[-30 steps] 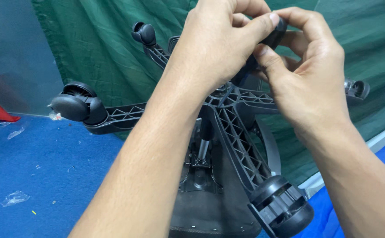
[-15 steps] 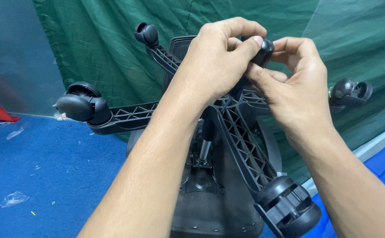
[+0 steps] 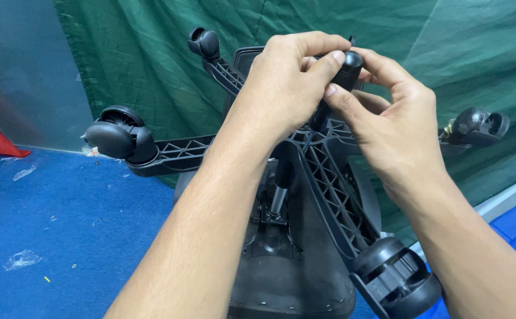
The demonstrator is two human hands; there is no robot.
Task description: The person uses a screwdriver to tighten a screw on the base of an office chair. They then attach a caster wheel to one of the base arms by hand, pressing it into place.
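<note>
An office chair lies upside down on the blue floor, its black five-armed base raised toward the camera with the gas column running down to the seat underside at 6 o'clock. Both hands meet at 12 o'clock over the far arm of the base. The left hand is closed around a small black caster, thumb pressed on its top, while the right hand pinches the same caster from the 3 o'clock side, forefinger over it and thumb underneath. So the caster sits between both sets of fingertips, just above the tip of that arm, and whether its stem is already seated in the socket is hidden by the fingers. Other casters are already in place: one at 9 o'clock, one at 11 o'clock, one at 3 o'clock and a large near one at 5 o'clock. A green cloth hangs behind. To do this well, it would seem wise to keep the stem in line with the socket, press straight along the stem's axis rather than at a slant, and steady the arm so the base does not swing away under the push.
</note>
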